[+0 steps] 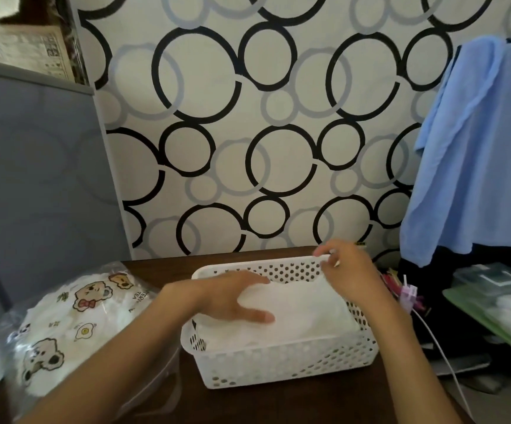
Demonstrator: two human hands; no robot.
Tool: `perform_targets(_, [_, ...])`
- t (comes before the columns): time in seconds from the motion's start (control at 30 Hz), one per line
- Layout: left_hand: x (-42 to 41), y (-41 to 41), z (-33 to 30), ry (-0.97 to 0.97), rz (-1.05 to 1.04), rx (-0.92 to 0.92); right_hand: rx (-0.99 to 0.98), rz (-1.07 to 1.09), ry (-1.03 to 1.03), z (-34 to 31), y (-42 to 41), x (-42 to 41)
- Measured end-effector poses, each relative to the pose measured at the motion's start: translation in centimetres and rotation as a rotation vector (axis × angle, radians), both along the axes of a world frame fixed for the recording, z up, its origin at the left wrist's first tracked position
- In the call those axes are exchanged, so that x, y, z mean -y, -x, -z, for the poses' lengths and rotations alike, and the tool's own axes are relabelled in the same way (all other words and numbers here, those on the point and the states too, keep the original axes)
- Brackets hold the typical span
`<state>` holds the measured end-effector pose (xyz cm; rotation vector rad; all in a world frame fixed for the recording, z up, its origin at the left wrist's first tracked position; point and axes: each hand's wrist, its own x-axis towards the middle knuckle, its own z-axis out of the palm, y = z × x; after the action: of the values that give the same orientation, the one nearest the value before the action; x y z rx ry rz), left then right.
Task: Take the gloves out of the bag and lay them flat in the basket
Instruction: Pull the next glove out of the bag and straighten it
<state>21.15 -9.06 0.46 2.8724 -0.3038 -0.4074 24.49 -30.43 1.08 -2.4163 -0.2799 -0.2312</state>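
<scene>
On the dark worktop (pixel 278 405), white gloves (pixel 297 313) lie inside the perforated basket (pixel 278 362). Left hand (pixel 235 298) presses flat on them, fingers spread. Right hand (pixel 349 267) pinches the far edge. Judged soft, light and limp; best handled by edges. Printed bag (pixel 73 325) sits just left.

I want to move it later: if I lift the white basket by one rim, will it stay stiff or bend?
The white basket is probably light and fairly stiff: it looks like thin perforated plastic that holds its shape. It may flex slightly at the rim. The white gloves inside look soft, so they add little weight.
</scene>
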Motion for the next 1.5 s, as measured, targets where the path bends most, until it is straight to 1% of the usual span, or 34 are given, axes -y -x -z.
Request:
perform_targets(0.03, [0.2, 0.2, 0.3, -0.095, 0.025, -0.094, -0.129, -0.094, 0.044, 0.2, 0.1, -0.4])
perform_targets(0.07, [0.2, 0.4, 0.7, -0.169, 0.043, -0.142, -0.27, -0.16, 0.162, 0.7, 0.1, -0.9])
perform_targets(0.1, [0.2, 0.4, 1.1, -0.209, 0.047, -0.168, -0.383, -0.187, 0.309, 1.3, 0.0, -1.2])
perform_targets(0.13, [0.3, 0.3, 1.6, -0.223, 0.039, -0.183, -0.442, -0.184, 0.422, 1.8, -0.1, -1.3])
perform_targets(0.17, [0.2, 0.1, 2.0, -0.23, 0.032, -0.193, -0.476, -0.166, 0.467, 2.2, -0.2, -1.4])
perform_targets(0.23, [0.2, -0.3, 2.9, -0.26, 0.04, -0.198, -0.501, -0.128, 0.455, 2.9, -0.7, -1.3])
perform_targets(0.3, [0.3, -0.6, 3.5, -0.292, 0.059, -0.182, -0.503, -0.126, 0.488, 3.2, -0.8, -1.2])
perform_targets(0.37, [0.5, -0.6, 2.9, -0.262, 0.053, -0.175, -0.496, -0.13, 0.498, 3.0, -0.7, -1.2])
perform_targets(0.43, [0.5, 0.2, 1.1, -0.179, 0.041, -0.141, -0.472, -0.12, 0.453, 2.5, -0.6, -1.2])
perform_targets(0.5, [-0.1, 1.9, -1.3, -0.017, 0.003, -0.049, -0.41, -0.093, 0.391, 1.6, -0.4, -0.9])
perform_targets(0.53, [-0.8, 3.2, -2.2, 0.093, -0.029, 0.035, -0.359, -0.087, 0.369, 1.1, -0.2, -0.8])
perform_targets(0.57, [-1.9, 4.7, -3.0, 0.179, -0.081, 0.134, -0.302, -0.085, 0.348, 0.6, 0.2, -1.0])
perform_targets(0.6, [-3.1, 6.1, -3.5, 0.226, -0.153, 0.23, -0.246, -0.086, 0.324, 0.0, 0.8, -1.0])
perform_targets(0.67, [-5.9, 9.4, -3.7, 0.206, -0.34, 0.368, -0.174, -0.125, 0.293, -1.1, 2.3, -1.9])
perform_targets(0.7, [-7.1, 10.7, -3.6, 0.156, -0.438, 0.391, -0.149, -0.161, 0.285, -1.7, 3.2, -2.8])
perform_targets(0.73, [-8.3, 11.7, -3.3, 0.077, -0.527, 0.361, -0.118, -0.206, 0.268, -2.2, 4.2, -3.8])
perform_targets(0.77, [-9.2, 12.3, -2.8, -0.025, -0.594, 0.287, -0.084, -0.26, 0.238, -2.6, 5.3, -5.0])
perform_targets(0.8, [-9.9, 12.5, -2.1, -0.111, -0.642, 0.194, -0.054, -0.32, 0.202, -2.9, 6.6, -6.3])
perform_targets(0.83, [-10.5, 12.2, -1.3, -0.157, -0.669, 0.138, -0.037, -0.377, 0.177, -3.0, 7.9, -7.7])
perform_targets(0.87, [-11.2, 11.9, -0.4, -0.169, -0.68, 0.134, -0.029, -0.433, 0.166, -3.0, 9.3, -9.1])
perform_targets(0.93, [-12.0, 11.0, 0.5, -0.182, -0.701, 0.183, -0.03, -0.523, 0.167, -2.5, 11.4, -11.6])
perform_targets(1.03, [-13.2, 10.6, 0.8, -0.117, -0.698, 0.224, -0.109, -0.563, 0.28, -0.4, 12.3, -15.6])
perform_targets(1.1, [-13.1, 11.0, 0.3, -0.076, -0.655, 0.184, -0.181, -0.534, 0.405, 1.2, 12.2, -18.2])
perform_targets(1.13, [-13.0, 11.3, 0.1, -0.058, -0.628, 0.171, -0.185, -0.505, 0.438, 1.9, 12.2, -19.1])
perform_targets(1.27, [-12.6, 12.6, -1.2, 0.06, -0.576, 0.17, -0.141, -0.427, 0.463, 3.8, 12.2, -21.5])
perform_targets(1.33, [-12.7, 12.9, -1.6, 0.121, -0.555, 0.166, -0.13, -0.398, 0.441, 4.1, 12.1, -22.2])
perform_targets(1.5, [-13.4, 13.0, -1.2, 0.214, -0.582, 0.176, -0.036, -0.385, 0.429, 4.3, 12.2, -21.7])
